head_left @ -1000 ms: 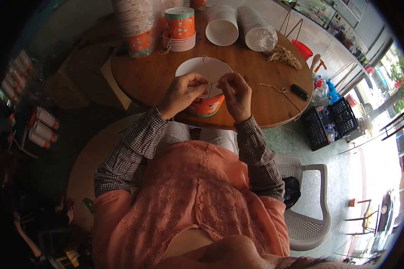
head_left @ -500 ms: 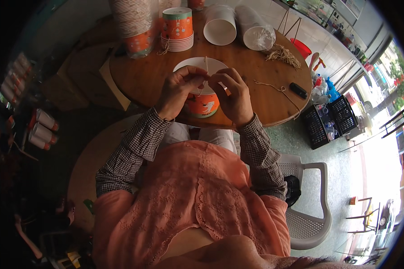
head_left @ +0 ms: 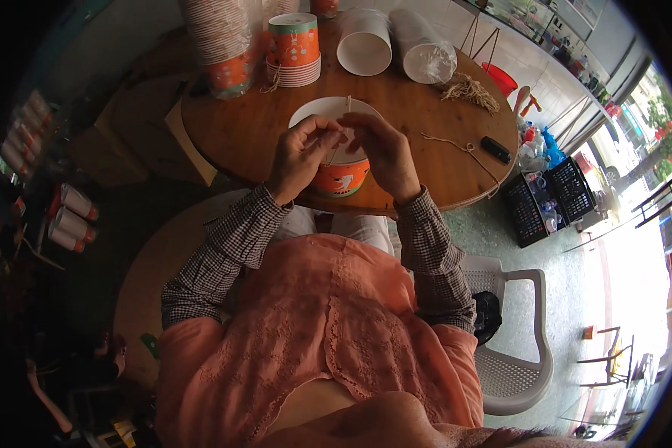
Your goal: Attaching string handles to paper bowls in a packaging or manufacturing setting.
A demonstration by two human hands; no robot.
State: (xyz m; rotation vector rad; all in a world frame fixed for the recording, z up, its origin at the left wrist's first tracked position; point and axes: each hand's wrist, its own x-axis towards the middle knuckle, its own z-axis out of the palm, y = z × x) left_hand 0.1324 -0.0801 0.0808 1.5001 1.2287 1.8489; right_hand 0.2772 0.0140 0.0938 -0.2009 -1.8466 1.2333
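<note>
In front of me on the wooden table stands an orange paper bucket (head_left: 340, 181) with a white inside and a green band near its base. A pale string (head_left: 349, 103) shows at its far rim and runs inward toward my fingers. Over the bucket's mouth my left hand (head_left: 305, 155) is closed, thumb and fingertips pinched on the string. Close beside it is my right hand (head_left: 383, 151), its fingers reaching toward the left fingertips, apart from the thumb. The string's middle is partly hidden by my fingers.
On the round table (head_left: 239, 142) are a tall wrapped stack of paper buckets (head_left: 228, 71), a shorter orange stack (head_left: 294, 45), white wrapped stacks (head_left: 364, 56), a string bundle (head_left: 470, 93), a loose string (head_left: 468, 149) and a black object (head_left: 496, 150). A grey chair (head_left: 537, 321) stands right.
My right fingers have loosened from their pinch and straightened, lifting a little from the left fingertips. The bucket has turned or shifted slightly right, its string with it.
</note>
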